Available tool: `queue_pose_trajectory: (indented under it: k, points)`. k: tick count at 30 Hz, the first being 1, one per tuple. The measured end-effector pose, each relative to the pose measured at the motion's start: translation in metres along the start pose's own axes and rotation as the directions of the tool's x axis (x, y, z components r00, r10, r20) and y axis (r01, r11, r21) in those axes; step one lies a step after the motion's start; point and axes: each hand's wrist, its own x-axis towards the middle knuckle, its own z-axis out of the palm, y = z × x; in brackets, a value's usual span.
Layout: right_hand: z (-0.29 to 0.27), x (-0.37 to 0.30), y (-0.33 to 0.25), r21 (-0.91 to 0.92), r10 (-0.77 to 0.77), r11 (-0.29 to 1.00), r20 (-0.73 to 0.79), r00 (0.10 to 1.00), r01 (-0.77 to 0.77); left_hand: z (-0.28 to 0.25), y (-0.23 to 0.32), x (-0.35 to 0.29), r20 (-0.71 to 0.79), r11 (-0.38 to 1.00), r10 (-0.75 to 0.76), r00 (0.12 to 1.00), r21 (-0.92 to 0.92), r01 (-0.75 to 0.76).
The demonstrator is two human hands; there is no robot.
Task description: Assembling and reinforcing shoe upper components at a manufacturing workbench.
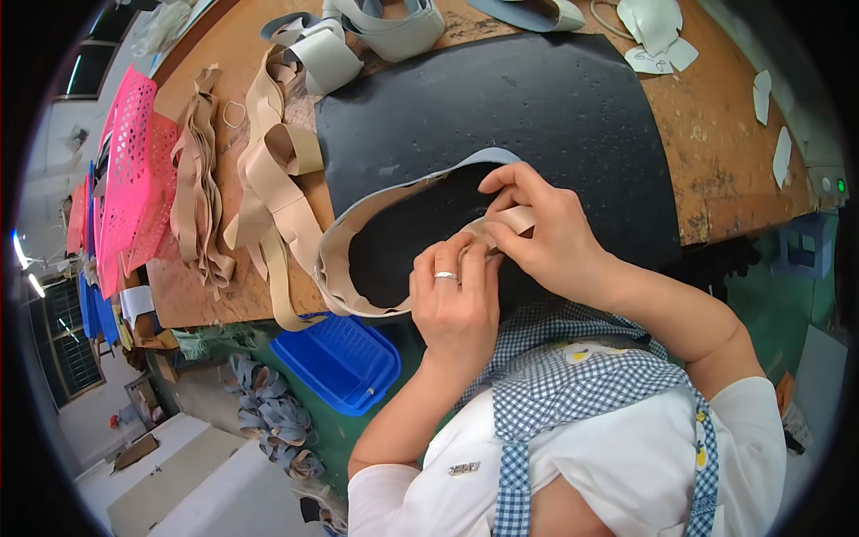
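Observation:
A long band (336,254), beige inside and pale grey-blue along its outer edge, stands on its edge in an oval loop over the black mat (501,98). It resembles a shoe upper piece. My left hand (456,300), with a ring on one finger, grips the near right part of the loop. Thumb and fingers of my right hand (559,234) pinch a beige strip end (514,217) on the band, close beside the left fingertips. What lies under the fingers is hidden.
Beige strips (277,192) and a folded bundle (199,183) lie left of the mat. Grey-white rolled bands (394,27) sit at the back, white cut pieces (660,54) at the far right. Pink baskets (134,179) stand left; a blue basket (338,362) is below the table edge.

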Motion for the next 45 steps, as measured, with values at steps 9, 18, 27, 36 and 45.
queue_pose_trajectory:
  k: [9,18,27,36,45]
  points:
    - [-0.014,0.0,-0.002,0.306,0.217,0.903,0.281,0.935,-0.302,0.008,0.015,-0.003,-0.024,0.967,-0.25,0.968,-0.055,0.248]
    - [-0.01,-0.002,0.011,-0.069,-0.083,0.992,0.304,0.949,0.109,-0.001,0.014,-0.022,-0.067,0.881,-0.427,0.902,-0.257,0.398]
    - [0.003,-0.001,0.0,-0.337,-0.236,0.866,0.374,0.897,0.369,-0.013,-0.001,-0.039,-0.02,0.956,-0.245,0.969,-0.173,0.238]
    - [0.016,-0.004,-0.006,-0.418,-0.148,0.873,0.267,0.952,0.253,-0.008,-0.001,-0.037,0.0,0.968,-0.232,0.973,-0.094,0.231]
    - [0.018,-0.001,-0.001,-0.301,-0.199,0.927,0.117,0.973,0.226,-0.006,0.005,-0.039,0.089,0.965,-0.157,0.984,0.227,0.133]
